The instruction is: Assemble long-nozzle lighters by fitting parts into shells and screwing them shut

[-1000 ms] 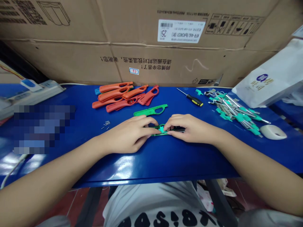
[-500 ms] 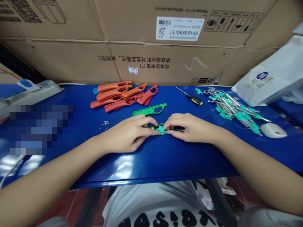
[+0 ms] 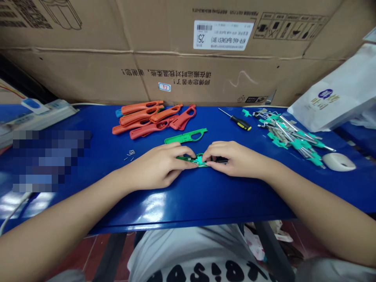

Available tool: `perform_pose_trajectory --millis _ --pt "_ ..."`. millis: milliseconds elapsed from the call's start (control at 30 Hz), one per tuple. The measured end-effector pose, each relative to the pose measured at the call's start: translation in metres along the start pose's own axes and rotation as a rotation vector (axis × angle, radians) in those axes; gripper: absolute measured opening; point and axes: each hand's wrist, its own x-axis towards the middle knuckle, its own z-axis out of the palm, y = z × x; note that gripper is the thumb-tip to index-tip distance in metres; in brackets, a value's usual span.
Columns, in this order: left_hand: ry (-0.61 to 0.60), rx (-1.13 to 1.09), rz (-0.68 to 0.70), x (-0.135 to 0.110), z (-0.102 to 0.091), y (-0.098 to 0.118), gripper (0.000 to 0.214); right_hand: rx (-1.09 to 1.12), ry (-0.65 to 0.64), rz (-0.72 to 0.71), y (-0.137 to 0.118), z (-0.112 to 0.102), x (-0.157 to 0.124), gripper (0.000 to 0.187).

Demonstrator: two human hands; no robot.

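Observation:
Both my hands meet at a green lighter shell half (image 3: 202, 165) lying low over the blue table. My left hand (image 3: 163, 164) closes on its left end, thumb and forefinger at the rim. A teal plastic piece (image 3: 200, 159) shows between the fingertips, inside the shell. My right hand (image 3: 235, 158) is pinched at the shell's right end, beside the teal piece. From under its fingers a dark rod-like part (image 3: 221, 159) shows, mostly hidden. Just beyond my hands lies another green shell half (image 3: 185, 137), its inner side up.
Orange and red lighter shells (image 3: 141, 117) are piled at the back left. Small screws (image 3: 131, 153) lie left of my hand. A screwdriver (image 3: 241, 123) rests behind. Metal lighter tubes with teal parts (image 3: 293, 137) and a white mouse-shaped object (image 3: 339, 162) lie right. A cardboard box (image 3: 102, 78) stands behind.
My left fingertips have shifted very slightly at the shell, and a little more of its near rim shows. My right hand keeps its place.

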Motion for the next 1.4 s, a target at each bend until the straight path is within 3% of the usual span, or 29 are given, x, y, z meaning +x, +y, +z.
perform_pose_trajectory --millis 233,600,933,1100,1400 --pt "0.029 -0.002 0.013 0.0 0.0 -0.001 0.043 0.0 -0.002 0.004 -0.002 0.0 0.001 0.014" --pt "-0.021 0.011 -0.028 0.001 -0.001 0.003 0.044 0.025 0.011 0.053 -0.003 0.003 0.002 0.013" --pt "0.05 -0.072 -0.033 0.0 0.003 -0.001 0.036 0.117 -0.002 0.095 0.0 0.001 0.0 0.019" --pt "0.094 -0.153 -0.061 -0.004 -0.008 -0.007 0.023 0.101 0.002 0.117 0.001 -0.007 -0.002 0.019" --pt "-0.024 -0.24 -0.086 -0.007 -0.023 -0.018 0.019 0.112 -0.075 0.144 0.004 -0.013 -0.005 0.017"
